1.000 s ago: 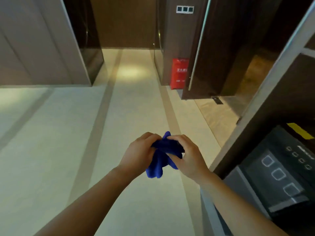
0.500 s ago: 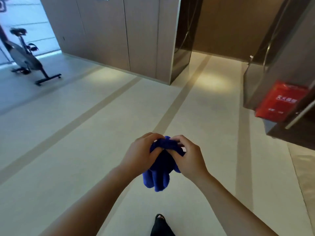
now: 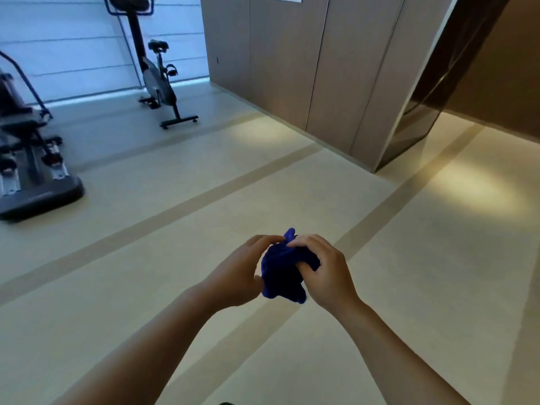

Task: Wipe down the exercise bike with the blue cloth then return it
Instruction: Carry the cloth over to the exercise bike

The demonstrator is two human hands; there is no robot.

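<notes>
A bunched blue cloth (image 3: 282,273) is held in front of me between both hands, low in the middle of the head view. My left hand (image 3: 239,273) grips its left side and my right hand (image 3: 324,267) grips its right side and top. The exercise bike (image 3: 156,74), black and grey with a saddle and a tall handlebar post, stands far off at the upper left by a bright window, well beyond my hands.
A second dark exercise machine (image 3: 29,159) sits at the left edge. A wood-panelled wall (image 3: 306,68) runs across the upper middle, with a dark doorway (image 3: 432,92) to its right. Pale floor (image 3: 146,229) with tan stripes stretches between me and the bike.
The view has swung left: the red box and dark cabinet have left the frame, and the exercise bike has come closer and more central. Both hands still hold the cloth.
</notes>
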